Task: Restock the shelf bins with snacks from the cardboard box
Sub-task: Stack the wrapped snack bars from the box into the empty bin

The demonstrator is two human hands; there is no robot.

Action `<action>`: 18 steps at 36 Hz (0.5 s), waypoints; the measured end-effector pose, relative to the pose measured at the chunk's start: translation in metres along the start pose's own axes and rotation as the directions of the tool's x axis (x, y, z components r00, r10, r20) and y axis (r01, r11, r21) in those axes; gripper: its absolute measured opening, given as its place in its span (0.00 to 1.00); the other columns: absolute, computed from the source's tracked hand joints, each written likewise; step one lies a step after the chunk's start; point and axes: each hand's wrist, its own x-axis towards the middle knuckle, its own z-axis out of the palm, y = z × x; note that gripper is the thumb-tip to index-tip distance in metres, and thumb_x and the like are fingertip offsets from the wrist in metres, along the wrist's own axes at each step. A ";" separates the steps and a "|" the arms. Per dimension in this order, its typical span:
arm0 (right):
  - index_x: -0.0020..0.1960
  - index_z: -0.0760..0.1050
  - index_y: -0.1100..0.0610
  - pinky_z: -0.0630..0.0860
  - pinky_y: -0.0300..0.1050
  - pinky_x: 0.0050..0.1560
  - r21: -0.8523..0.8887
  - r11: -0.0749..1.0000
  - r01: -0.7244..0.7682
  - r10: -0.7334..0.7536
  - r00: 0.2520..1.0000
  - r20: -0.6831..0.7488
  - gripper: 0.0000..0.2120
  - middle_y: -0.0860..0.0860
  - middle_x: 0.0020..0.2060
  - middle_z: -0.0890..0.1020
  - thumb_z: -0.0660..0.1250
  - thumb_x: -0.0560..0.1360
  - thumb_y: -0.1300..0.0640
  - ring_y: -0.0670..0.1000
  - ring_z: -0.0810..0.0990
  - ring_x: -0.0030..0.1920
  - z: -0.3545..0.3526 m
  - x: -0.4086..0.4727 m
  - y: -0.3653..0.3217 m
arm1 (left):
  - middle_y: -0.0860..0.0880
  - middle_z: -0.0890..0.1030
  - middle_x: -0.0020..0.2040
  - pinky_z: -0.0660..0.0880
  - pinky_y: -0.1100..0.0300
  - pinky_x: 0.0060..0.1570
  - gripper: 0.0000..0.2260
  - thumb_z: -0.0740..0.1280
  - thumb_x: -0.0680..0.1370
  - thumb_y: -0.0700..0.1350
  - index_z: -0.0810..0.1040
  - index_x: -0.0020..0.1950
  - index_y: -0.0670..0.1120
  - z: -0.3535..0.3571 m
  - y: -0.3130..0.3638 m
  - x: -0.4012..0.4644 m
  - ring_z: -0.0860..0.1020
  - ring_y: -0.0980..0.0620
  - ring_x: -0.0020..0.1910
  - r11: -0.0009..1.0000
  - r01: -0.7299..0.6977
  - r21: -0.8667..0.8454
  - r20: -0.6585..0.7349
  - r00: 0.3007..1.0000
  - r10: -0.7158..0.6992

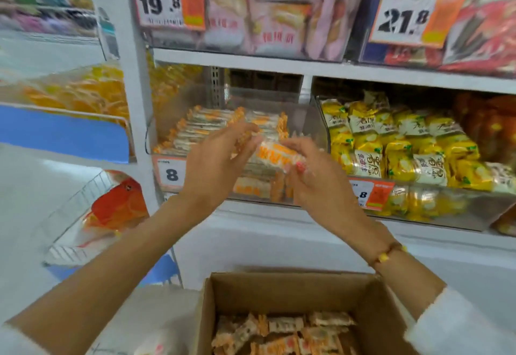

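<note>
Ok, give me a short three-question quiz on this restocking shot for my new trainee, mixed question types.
1. True or false: the cardboard box is empty.
2. The right hand holds a packet over which bin? A) orange-and-white snack bin B) yellow-packet bin
3. What number shows on the price tag at upper right?

Key: 1 false; 2 A; 3 21.8

Yellow snack packs (405, 153) in neighbouring bin, price tags (19.8 (167, 1), 21.8 (410, 15)) above

cardboard box (293, 293) below shelf | snack bin (178, 120) left of neighbouring bin (474, 212)
</note>
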 end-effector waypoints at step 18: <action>0.63 0.78 0.53 0.71 0.49 0.63 -0.019 0.998 -0.065 0.068 0.931 0.358 0.16 0.49 0.60 0.78 0.58 0.80 0.61 0.50 0.74 0.61 0.053 0.052 0.012 | 0.50 0.81 0.46 0.72 0.53 0.46 0.18 0.53 0.77 0.50 0.81 0.48 0.46 0.031 -0.065 -0.009 0.77 0.46 0.46 0.938 -0.202 0.281 0.159 0.974 0.162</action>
